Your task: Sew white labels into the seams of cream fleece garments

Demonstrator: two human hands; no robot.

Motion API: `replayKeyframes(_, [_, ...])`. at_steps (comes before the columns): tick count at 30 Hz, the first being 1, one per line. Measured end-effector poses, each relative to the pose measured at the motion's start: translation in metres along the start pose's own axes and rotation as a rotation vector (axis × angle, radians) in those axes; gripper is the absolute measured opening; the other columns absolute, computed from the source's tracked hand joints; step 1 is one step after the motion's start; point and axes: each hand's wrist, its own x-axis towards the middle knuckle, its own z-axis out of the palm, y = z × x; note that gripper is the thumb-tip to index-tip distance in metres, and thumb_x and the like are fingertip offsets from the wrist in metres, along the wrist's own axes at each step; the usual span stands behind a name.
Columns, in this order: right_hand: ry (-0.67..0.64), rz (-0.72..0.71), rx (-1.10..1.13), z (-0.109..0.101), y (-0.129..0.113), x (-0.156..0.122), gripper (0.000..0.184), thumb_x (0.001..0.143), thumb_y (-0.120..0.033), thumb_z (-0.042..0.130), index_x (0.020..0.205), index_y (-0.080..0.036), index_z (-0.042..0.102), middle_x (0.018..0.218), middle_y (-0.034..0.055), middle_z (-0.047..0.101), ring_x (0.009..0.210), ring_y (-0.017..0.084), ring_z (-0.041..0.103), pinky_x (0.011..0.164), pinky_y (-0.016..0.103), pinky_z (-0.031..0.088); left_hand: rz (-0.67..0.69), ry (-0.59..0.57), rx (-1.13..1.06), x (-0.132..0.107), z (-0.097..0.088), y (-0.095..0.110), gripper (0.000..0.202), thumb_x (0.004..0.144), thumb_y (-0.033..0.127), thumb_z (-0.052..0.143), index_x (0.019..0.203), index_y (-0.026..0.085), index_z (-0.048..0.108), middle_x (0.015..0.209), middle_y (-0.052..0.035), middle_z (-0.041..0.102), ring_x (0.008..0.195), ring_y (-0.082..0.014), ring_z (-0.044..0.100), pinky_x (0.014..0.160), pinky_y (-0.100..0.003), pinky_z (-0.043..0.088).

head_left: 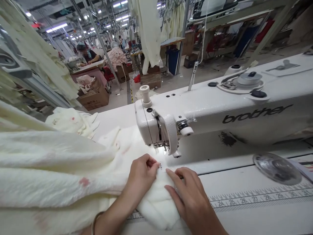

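Observation:
A cream fabric point(61, 163) with faint pink marks lies across the sewing table and runs under the needle area point(166, 148) of a white Brother sewing machine point(220, 107). My left hand point(141, 174) rests on the fabric just in front of the needle, fingers pinched together on a small tag point(160, 165) at the fabric's edge. My right hand point(190, 199) lies beside it on a folded part of the fabric, fingers curled and pressing it down.
A printed ruler strip point(256, 197) runs along the table front. A round metal disc point(276, 168) sits at right. More cream pieces point(73, 122) are piled at the back left. Cardboard boxes point(95, 96) and a person working stand beyond.

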Motion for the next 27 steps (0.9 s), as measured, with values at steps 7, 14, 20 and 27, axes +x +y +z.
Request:
replayKeyframes(7, [-0.011,0.013,0.003,-0.002,0.000,0.000,0.029,0.089,-0.014,0.051,0.117,-0.007,0.056,0.097,0.0134,0.049,0.094,0.023,0.050,0.076,0.037,0.048,-0.021,-0.005,0.036,-0.001,0.000,0.002,0.012,0.079,0.025,0.056,0.070,0.018,0.057,0.053,0.0029,0.057,0.051,-0.0124,0.054,0.056,-0.024,0.041])
replayKeyframes(14, [-0.021,0.023,0.010,-0.003,-0.001,0.001,0.027,0.090,-0.014,0.049,0.115,-0.007,0.056,0.097,0.0135,0.049,0.095,0.023,0.050,0.077,0.037,0.049,-0.007,-0.031,0.032,0.001,0.001,0.000,0.012,0.080,0.025,0.055,0.071,0.017,0.057,0.052,0.0030,0.057,0.051,-0.0124,0.055,0.056,-0.024,0.041])
replayKeyframes(20, [-0.020,0.020,-0.033,-0.004,-0.003,0.002,0.026,0.090,-0.016,0.050,0.114,-0.007,0.056,0.098,0.0138,0.050,0.096,0.024,0.051,0.077,0.038,0.050,0.205,0.062,0.279,-0.011,-0.005,0.000,0.011,0.083,0.021,0.053,0.091,0.016,0.059,0.086,-0.0044,0.064,0.072,-0.0178,0.062,0.068,-0.031,0.050])
replayKeyframes(27, [-0.014,0.002,-0.047,-0.004,-0.004,0.001,0.028,0.089,-0.015,0.052,0.116,-0.006,0.056,0.098,0.0148,0.050,0.097,0.026,0.051,0.079,0.041,0.050,0.899,-0.053,0.772,-0.036,-0.028,-0.013,0.036,0.093,0.019,0.042,0.129,0.011,0.045,0.136,-0.0163,0.048,0.127,-0.0252,0.046,0.101,-0.038,0.049])
